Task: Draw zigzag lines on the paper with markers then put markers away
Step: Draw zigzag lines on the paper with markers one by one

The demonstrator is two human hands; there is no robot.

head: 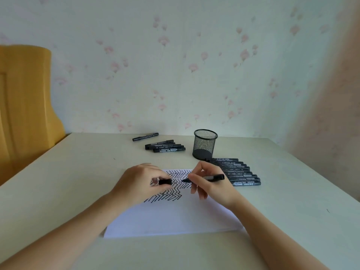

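The slim black marker [209, 177] lies across my right hand [206, 184], fingers curled round its barrel, bare tip pointing left over the white sheet of paper [171, 217], just above the black zigzag rows [171, 193] filling its far half. My left hand [136, 184] pinches the short black cap [165, 181] facing that tip, so I judge cap and marker are about to meet or have only now parted. To the right, just beyond the paper, a row of black markers [236, 172] lies side by side within reach. Behind it stands the black mesh pen cup [204, 144], open for putting away. A smaller marker cluster [165, 147] and one stray marker [145, 137] lie farther back on the pale table [58, 182].
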